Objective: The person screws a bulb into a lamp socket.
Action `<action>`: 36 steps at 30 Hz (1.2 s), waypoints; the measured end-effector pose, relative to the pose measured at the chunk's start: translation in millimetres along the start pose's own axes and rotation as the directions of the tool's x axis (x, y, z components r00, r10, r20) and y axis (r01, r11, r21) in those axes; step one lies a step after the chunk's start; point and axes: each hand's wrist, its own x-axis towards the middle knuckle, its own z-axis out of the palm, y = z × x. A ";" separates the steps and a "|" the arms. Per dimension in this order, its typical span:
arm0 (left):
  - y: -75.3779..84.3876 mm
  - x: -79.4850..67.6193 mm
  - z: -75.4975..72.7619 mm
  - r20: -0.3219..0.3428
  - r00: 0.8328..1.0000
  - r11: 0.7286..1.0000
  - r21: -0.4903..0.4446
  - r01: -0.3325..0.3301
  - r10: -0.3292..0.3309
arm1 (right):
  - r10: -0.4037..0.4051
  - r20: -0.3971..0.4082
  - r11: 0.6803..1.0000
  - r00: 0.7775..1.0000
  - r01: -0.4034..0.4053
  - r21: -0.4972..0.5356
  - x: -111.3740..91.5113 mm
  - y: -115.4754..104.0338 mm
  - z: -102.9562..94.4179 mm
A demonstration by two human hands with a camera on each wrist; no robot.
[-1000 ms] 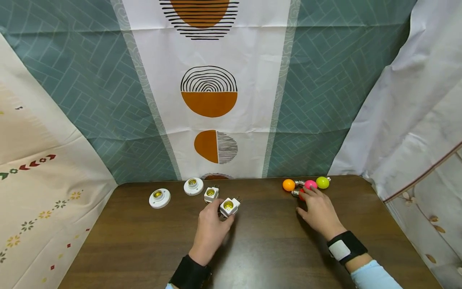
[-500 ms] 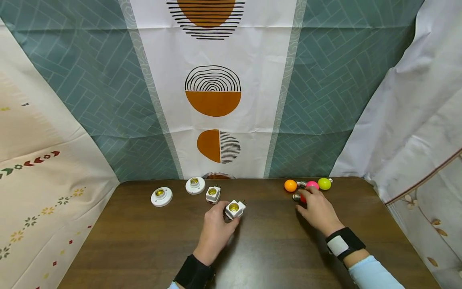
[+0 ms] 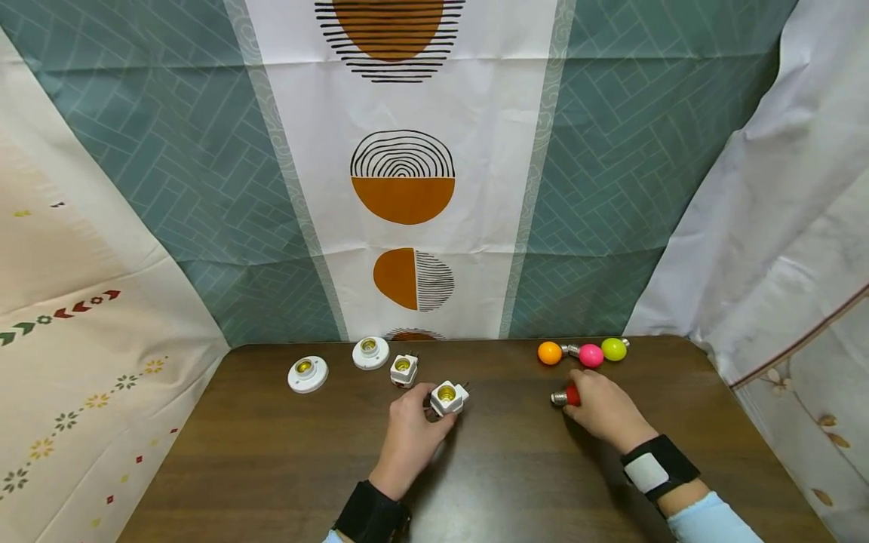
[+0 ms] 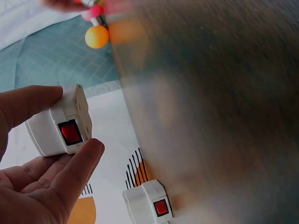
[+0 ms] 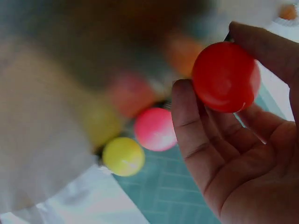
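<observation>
My left hand (image 3: 410,437) holds a white plug-in bulb socket (image 3: 448,398) between thumb and fingers, its brass-coloured opening facing up. In the left wrist view a red rocker switch (image 4: 71,132) shows on that socket's side. My right hand (image 3: 607,407) grips a red light bulb (image 5: 226,77) by its round globe; the metal screw base (image 3: 559,398) points left in the head view. Behind the right hand lie an orange bulb (image 3: 549,353), a pink bulb (image 3: 591,355) and a yellow-green bulb (image 3: 614,348). Another white plug-in socket (image 3: 403,370) stands just behind the left hand.
Two round white bulb holders, one at the left (image 3: 308,374) and one farther back (image 3: 370,352), sit on the brown wooden table (image 3: 502,467). A patterned curtain (image 3: 475,188) hangs along the table's back edge. Pale cloths hang at both sides.
My right hand has taken hold of the red bulb and drawn it toward me, away from the other bulbs. The left hand keeps the socket, shifted slightly right in view.
</observation>
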 end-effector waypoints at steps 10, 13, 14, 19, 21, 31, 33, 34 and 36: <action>-0.5 -0.8 -0.8 0.024 0.999 0.999 -0.031 0.025 -0.024 | -0.010 -0.060 0.971 0.998 0.024 0.237 3.9 -42.2 -35.6; 1.1 -0.6 0.1 0.029 0.999 0.999 -0.028 0.018 -0.017 | -0.049 -0.096 0.957 0.994 0.074 0.282 4.7 -53.3 -42.0; 1.8 -0.2 0.7 0.030 0.999 0.999 -0.029 0.017 -0.016 | -0.048 -0.112 0.950 0.993 0.080 0.303 5.1 -57.1 -43.7; 5.8 0.8 5.4 0.045 0.999 0.998 -0.061 0.009 -0.007 | -0.021 -0.190 0.903 0.982 0.100 0.418 6.6 -73.4 -51.1; 7.8 1.3 7.6 0.049 0.999 0.998 -0.069 0.014 -0.011 | -0.021 -0.210 0.893 0.977 0.113 0.437 7.2 -78.6 -52.7; 22.2 7.0 12.6 0.098 0.995 0.999 -0.036 0.019 -0.016 | -0.059 -0.283 0.855 0.957 0.195 0.480 11.7 -97.4 -53.6; 24.9 8.0 12.8 0.112 0.994 0.999 -0.030 0.021 -0.018 | -0.061 -0.264 0.847 0.963 0.190 0.496 12.1 -99.9 -53.8; 26.0 8.4 12.9 0.120 0.993 0.999 -0.030 0.023 -0.020 | -0.068 -0.252 0.843 0.965 0.191 0.504 12.0 -101.1 -54.0; 28.1 8.8 13.0 0.130 0.991 0.999 -0.025 0.024 -0.021 | -0.088 -0.232 0.832 0.969 0.199 0.517 11.8 -103.9 -54.6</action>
